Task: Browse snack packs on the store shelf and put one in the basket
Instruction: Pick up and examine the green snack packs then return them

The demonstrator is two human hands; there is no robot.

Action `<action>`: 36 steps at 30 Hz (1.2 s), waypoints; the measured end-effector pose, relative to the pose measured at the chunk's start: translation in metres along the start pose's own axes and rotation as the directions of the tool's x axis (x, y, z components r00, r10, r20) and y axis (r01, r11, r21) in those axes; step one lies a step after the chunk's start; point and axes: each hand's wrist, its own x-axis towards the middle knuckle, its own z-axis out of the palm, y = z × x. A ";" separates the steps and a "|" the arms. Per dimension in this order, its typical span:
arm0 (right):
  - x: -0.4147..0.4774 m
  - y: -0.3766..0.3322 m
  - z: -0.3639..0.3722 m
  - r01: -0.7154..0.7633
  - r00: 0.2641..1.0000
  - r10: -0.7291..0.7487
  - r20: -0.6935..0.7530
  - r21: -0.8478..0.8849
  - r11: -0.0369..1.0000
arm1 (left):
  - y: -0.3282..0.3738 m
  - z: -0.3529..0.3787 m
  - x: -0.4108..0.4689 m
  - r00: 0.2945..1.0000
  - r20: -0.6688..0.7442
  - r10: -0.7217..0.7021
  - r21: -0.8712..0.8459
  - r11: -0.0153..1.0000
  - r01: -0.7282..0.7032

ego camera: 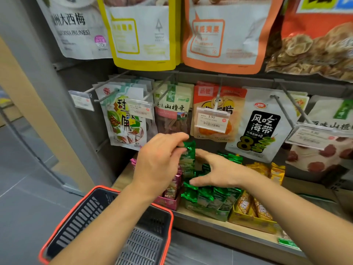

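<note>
Head view: nearest the camera, a black basket with a red rim [168, 226] sits low on the left, under the left forearm. Just past it, the left hand [160, 161] pinches the top edge of a green snack pack [188, 159] between thumb and fingertips, holding it upright above the rest of the packs. The right hand [215, 173] is beside that pack, palm down with fingers spread and relaxed, gripping nothing; whether it touches the packs under it cannot be told. Below both hands, on the wooden shelf [219, 224], a green display box [210, 211] holds more green packs, with a pink box [169, 202] on its left and a yellow box [252, 223] on its right. Behind, bags hang on pegs, among them a white seaweed bag [261, 125] and a price tag [212, 120] reading 3.90. Higher still hang a yellow-edged pouch [141, 35] and an orange-edged pouch [225, 35].
</note>
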 end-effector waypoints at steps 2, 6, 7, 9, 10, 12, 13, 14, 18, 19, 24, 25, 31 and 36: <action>-0.014 -0.013 0.007 0.071 0.990 -0.060 -0.124 0.081 0.994 | 0.007 -0.015 0.002 0.997 -0.068 -0.046 -0.089 0.995 0.040; -0.040 -0.037 0.018 0.115 0.986 -0.099 -0.138 0.118 0.986 | 0.015 -0.045 0.008 0.916 -0.110 -0.385 -0.441 0.845 0.302; -0.047 -0.041 0.020 0.116 0.989 -0.100 -0.109 0.143 0.983 | 0.013 -0.050 0.009 0.872 -0.097 -0.481 -0.518 0.772 0.368; -0.063 -0.049 0.026 0.133 0.989 -0.119 -0.087 0.186 0.974 | 0.006 -0.057 0.008 0.768 -0.030 -0.640 -0.660 0.590 0.465; -0.071 -0.053 0.029 0.148 0.987 -0.130 -0.099 0.204 0.968 | 0.002 -0.059 0.007 0.710 0.026 -0.704 -0.722 0.478 0.501; -0.085 -0.058 0.034 0.165 0.980 -0.140 -0.143 0.185 0.969 | -0.003 -0.061 0.004 0.612 0.174 -0.772 -0.790 0.261 0.554; -0.090 -0.058 0.037 0.169 0.974 -0.143 -0.174 0.143 0.975 | -0.004 -0.062 0.002 0.597 0.243 -0.765 -0.780 0.212 0.588; -0.094 -0.059 0.040 0.167 0.966 -0.147 -0.212 0.081 0.983 | -0.005 -0.062 0.000 0.600 0.300 -0.742 -0.752 0.203 0.627; -0.104 -0.060 0.057 0.149 0.911 -0.194 -0.364 -0.149 0.978 | -0.005 -0.050 -0.008 0.605 0.380 -0.699 -0.570 0.339 0.749; -0.104 -0.062 0.061 0.151 0.902 -0.206 -0.379 -0.171 0.974 | -0.003 -0.047 -0.008 0.583 0.389 -0.713 -0.556 0.323 0.766; -0.098 -0.062 0.065 0.180 0.891 -0.194 -0.410 -0.075 0.981 | 0.000 -0.044 -0.007 0.483 0.454 -0.749 -0.691 0.046 0.721; -0.098 -0.061 0.065 0.186 0.892 -0.193 -0.408 -0.057 0.981 | 0.000 -0.045 -0.007 0.479 0.458 -0.748 -0.702 0.026 0.712; -0.098 -0.057 0.065 0.207 0.894 -0.202 -0.400 -0.032 0.978 | 0.001 -0.041 -0.008 0.439 0.482 -0.758 -0.695 -0.025 0.719; -0.098 -0.056 0.065 0.214 0.885 -0.198 -0.422 -0.010 0.977 | 0.005 -0.035 -0.009 0.455 0.538 -0.710 -0.733 -0.128 0.668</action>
